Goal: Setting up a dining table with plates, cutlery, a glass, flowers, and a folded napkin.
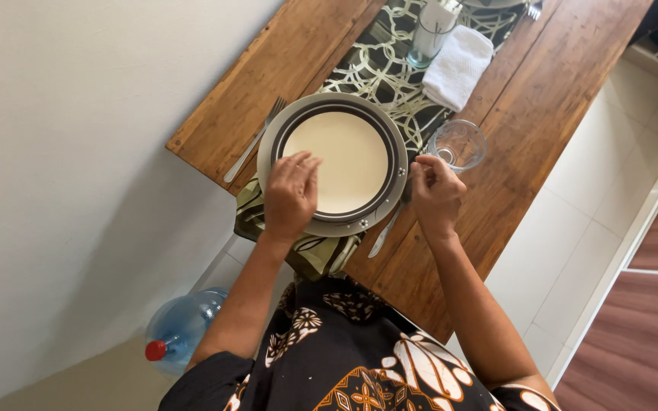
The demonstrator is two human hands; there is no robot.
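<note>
Head view: glass point(458, 144) (empty) beside plate point(334, 163), fork point(254, 140) opposite.

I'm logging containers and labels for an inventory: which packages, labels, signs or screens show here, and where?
Water jug: on the floor by the wall, below the left arm; large, rounded, clear blue, red cap.
No label, sign or screen can be seen.

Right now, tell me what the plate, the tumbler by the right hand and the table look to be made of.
Plate: likely glazed ceramic, with a smooth cream centre and dark banded rim. Tumbler: clear glass, since the table shows through it. Table: wood with a satin finish, showing brown grain and plank seams. The right hand rests beside the tumbler.
</note>
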